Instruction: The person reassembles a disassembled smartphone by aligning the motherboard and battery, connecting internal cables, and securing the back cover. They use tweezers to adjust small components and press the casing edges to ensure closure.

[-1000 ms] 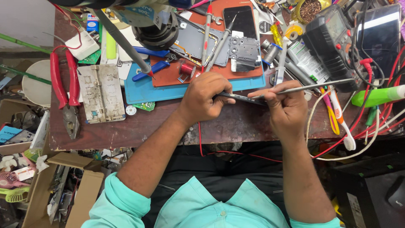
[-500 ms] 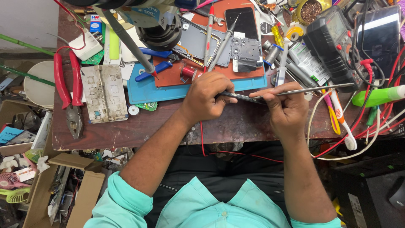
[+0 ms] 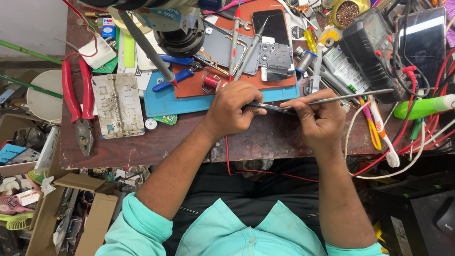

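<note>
Worn wooden bench (image 3: 189, 137); slim metal tool (image 3: 350, 97) in right hand (image 3: 318, 121).

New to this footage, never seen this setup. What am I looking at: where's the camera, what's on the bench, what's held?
No machine here: one head-worn camera looks down at a person's two bare hands. The left hand grips a thin dark part at the bench edge. The right hand holds a thin metal rod against it. Around them lie a blue mat, red pliers, a multimeter, phone parts, screwdrivers and tangled wires.
</note>
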Demonstrator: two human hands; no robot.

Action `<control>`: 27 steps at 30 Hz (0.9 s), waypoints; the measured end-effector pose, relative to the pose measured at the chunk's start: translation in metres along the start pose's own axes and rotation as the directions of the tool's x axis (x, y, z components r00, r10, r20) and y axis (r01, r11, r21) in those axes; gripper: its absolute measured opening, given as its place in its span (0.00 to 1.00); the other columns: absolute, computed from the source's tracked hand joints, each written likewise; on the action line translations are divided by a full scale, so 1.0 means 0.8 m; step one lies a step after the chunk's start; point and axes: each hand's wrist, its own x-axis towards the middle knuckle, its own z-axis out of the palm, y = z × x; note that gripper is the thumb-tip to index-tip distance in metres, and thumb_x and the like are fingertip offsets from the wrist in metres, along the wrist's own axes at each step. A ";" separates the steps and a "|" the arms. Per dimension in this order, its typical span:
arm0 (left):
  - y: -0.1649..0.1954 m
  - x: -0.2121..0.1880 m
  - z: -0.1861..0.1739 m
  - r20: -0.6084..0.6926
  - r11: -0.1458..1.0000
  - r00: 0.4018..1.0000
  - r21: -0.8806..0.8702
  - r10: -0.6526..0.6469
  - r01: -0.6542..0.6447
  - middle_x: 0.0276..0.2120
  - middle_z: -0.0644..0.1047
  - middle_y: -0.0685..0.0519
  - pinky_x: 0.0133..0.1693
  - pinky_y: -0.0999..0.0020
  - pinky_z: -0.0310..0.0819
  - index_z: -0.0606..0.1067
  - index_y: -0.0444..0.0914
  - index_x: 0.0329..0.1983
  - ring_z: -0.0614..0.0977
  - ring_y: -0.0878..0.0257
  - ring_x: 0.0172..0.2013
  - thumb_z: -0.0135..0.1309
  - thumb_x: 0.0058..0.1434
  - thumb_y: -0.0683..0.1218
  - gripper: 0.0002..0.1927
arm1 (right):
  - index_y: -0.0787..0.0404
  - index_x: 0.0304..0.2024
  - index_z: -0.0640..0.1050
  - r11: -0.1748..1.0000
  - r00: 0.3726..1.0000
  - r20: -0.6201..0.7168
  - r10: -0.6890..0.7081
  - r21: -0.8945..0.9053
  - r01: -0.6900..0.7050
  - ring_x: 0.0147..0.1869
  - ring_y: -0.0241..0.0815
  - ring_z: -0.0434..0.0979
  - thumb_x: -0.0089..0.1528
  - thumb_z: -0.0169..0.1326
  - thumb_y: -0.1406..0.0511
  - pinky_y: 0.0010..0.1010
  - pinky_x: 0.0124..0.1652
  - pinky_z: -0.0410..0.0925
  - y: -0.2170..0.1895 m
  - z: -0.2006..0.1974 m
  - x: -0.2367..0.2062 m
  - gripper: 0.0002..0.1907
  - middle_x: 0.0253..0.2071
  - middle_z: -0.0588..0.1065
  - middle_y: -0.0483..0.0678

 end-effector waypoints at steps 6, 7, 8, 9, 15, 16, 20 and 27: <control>0.001 0.000 0.002 -0.013 1.000 1.000 0.009 -0.005 0.005 0.29 0.75 0.50 0.38 0.57 0.69 0.73 0.36 0.33 0.78 0.50 0.34 0.69 0.52 0.42 0.15 | 0.64 0.45 0.68 0.998 0.999 -0.029 0.027 -0.050 -0.029 0.39 0.27 0.78 0.73 0.55 0.69 0.15 0.36 0.66 0.001 -0.002 0.003 0.08 0.39 0.82 0.53; 0.001 -0.001 0.002 -0.015 1.000 1.000 0.007 -0.006 0.007 0.29 0.75 0.50 0.38 0.57 0.69 0.73 0.36 0.33 0.78 0.50 0.34 0.69 0.52 0.42 0.15 | 0.64 0.45 0.68 0.998 0.999 -0.032 0.033 -0.054 -0.035 0.38 0.26 0.77 0.73 0.55 0.69 0.14 0.36 0.66 0.002 -0.002 0.004 0.08 0.39 0.82 0.53; 0.000 -0.001 0.003 -0.017 1.000 1.000 0.006 -0.007 0.007 0.29 0.75 0.50 0.38 0.57 0.69 0.73 0.36 0.33 0.78 0.50 0.34 0.69 0.52 0.42 0.15 | 0.64 0.45 0.69 0.997 0.998 -0.039 0.042 -0.066 -0.044 0.35 0.25 0.74 0.73 0.55 0.69 0.14 0.34 0.64 0.003 -0.002 0.004 0.08 0.38 0.82 0.53; 0.000 -0.002 0.003 -0.019 1.000 1.000 0.004 -0.008 0.008 0.29 0.75 0.50 0.38 0.57 0.69 0.73 0.36 0.33 0.78 0.50 0.34 0.69 0.52 0.43 0.15 | 0.64 0.45 0.69 0.995 0.998 -0.045 0.051 -0.077 -0.055 0.33 0.25 0.71 0.73 0.56 0.69 0.14 0.33 0.62 0.003 -0.003 0.004 0.08 0.38 0.83 0.53; 0.001 -0.005 0.003 0.010 0.999 1.000 0.023 -0.027 0.027 0.28 0.75 0.50 0.38 0.57 0.70 0.73 0.36 0.33 0.78 0.51 0.33 0.69 0.54 0.44 0.14 | 0.64 0.45 0.69 0.998 0.999 -0.042 0.031 -0.049 -0.033 0.35 0.24 0.74 0.73 0.56 0.68 0.14 0.34 0.63 0.003 0.000 0.001 0.08 0.38 0.82 0.51; 0.002 -0.005 0.003 0.003 1.000 1.000 0.023 -0.018 0.018 0.29 0.75 0.50 0.38 0.57 0.70 0.73 0.36 0.33 0.78 0.51 0.33 0.68 0.54 0.44 0.14 | 0.64 0.44 0.69 0.997 0.999 -0.048 0.021 -0.072 -0.025 0.35 0.24 0.74 0.73 0.56 0.68 0.14 0.34 0.62 0.002 0.000 0.001 0.08 0.38 0.82 0.51; 0.004 -0.003 0.004 0.001 1.000 1.000 0.015 -0.015 0.015 0.29 0.75 0.49 0.38 0.57 0.69 0.73 0.36 0.33 0.78 0.50 0.34 0.68 0.55 0.44 0.14 | 0.64 0.44 0.70 0.994 0.999 -0.040 -0.028 -0.105 0.023 0.36 0.24 0.74 0.74 0.57 0.68 0.16 0.37 0.64 0.001 -0.004 0.001 0.08 0.39 0.83 0.49; 0.002 -0.007 0.005 0.003 1.000 1.000 0.024 -0.015 0.014 0.30 0.75 0.48 0.39 0.56 0.69 0.73 0.35 0.35 0.77 0.49 0.34 0.68 0.54 0.43 0.14 | 0.63 0.42 0.71 0.987 0.998 -0.063 -0.024 -0.163 0.014 0.31 0.24 0.71 0.72 0.58 0.67 0.17 0.33 0.63 0.004 -0.005 -0.002 0.09 0.36 0.83 0.48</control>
